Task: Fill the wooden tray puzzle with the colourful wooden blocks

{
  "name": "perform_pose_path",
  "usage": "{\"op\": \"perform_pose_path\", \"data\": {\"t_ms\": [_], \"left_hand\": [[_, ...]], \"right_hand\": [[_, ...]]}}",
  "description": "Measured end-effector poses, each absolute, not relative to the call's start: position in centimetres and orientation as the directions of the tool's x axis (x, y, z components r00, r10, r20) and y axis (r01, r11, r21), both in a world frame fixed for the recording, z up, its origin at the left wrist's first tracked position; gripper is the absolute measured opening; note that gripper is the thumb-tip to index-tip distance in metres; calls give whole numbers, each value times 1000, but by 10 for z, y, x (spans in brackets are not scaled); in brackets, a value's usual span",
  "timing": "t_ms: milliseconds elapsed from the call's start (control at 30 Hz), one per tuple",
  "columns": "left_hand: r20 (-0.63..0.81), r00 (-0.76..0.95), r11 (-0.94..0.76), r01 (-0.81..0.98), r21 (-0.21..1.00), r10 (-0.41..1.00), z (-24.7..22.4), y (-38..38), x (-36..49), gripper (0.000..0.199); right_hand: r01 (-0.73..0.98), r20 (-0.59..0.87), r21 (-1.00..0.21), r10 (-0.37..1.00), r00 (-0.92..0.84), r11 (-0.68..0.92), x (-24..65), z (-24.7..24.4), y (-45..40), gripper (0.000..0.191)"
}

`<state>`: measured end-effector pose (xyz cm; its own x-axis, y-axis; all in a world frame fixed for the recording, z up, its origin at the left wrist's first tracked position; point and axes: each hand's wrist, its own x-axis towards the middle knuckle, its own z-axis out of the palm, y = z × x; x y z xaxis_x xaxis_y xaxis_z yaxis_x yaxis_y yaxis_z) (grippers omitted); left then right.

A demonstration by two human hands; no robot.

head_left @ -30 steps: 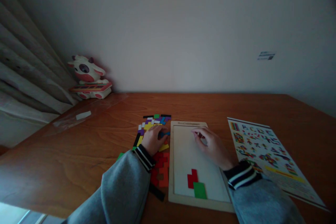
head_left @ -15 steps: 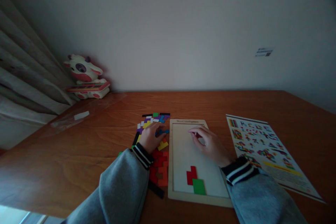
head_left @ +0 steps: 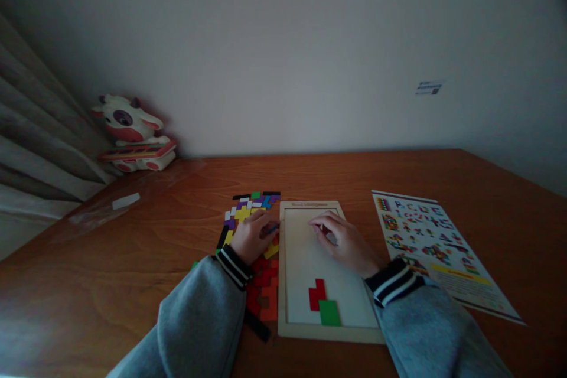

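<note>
My left hand [head_left: 254, 236] rests over a spread of flat coloured puzzle pieces [head_left: 268, 292]. Its fingers are closed round a blue puzzle piece [head_left: 273, 229], of which only a little shows. My right hand [head_left: 345, 242] is above the upper part of a shallow wooden tray [head_left: 282, 271], its thumb and fingertips drawn together in a pinch; whether anything small is between them is hidden. Low in the tray lie a red puzzle piece [head_left: 316, 295] and a green square piece [head_left: 330, 313], touching each other.
A printed pattern sheet [head_left: 436, 242] lies right of the tray, partly behind my right sleeve. A black strip piece [head_left: 257, 326] is near my left sleeve. At the back left sits a cow toy with a keyboard [head_left: 137, 136], beside a curtain [head_left: 39, 136]. A wall bounds the table behind.
The whole view has shifted slightly, so things appear further left. My left fingers have closed over the blue piece, which showed more before. My right hand keeps its pinch over the tray.
</note>
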<state>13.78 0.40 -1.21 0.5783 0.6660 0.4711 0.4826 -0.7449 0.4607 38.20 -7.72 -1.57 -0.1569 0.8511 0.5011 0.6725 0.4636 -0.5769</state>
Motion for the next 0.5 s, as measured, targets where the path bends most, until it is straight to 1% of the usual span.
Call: {"op": "perform_pose_path", "data": {"t_ms": [100, 200, 267, 367, 500], "left_hand": [[508, 619, -801, 448, 397, 599, -13, 0, 139, 10], [513, 688, -857, 387, 339, 514, -13, -3, 141, 15], [513, 705, -868, 348, 353, 491, -14, -5, 142, 17], [512, 716, -868, 289, 403, 475, -14, -7, 144, 20], [417, 823, -899, 235, 371, 387, -11, -11, 146, 27]], "right_hand": [[677, 501, -570, 850, -164, 466, 381, -16, -77, 24], [677, 507, -567, 846, -163, 470, 381, -16, -77, 25], [676, 511, -566, 845, -161, 471, 380, -15, -77, 26], [679, 502, -567, 849, -164, 467, 380, -15, -77, 25], [675, 490, -572, 854, -174, 466, 380, -16, -77, 26]]}}
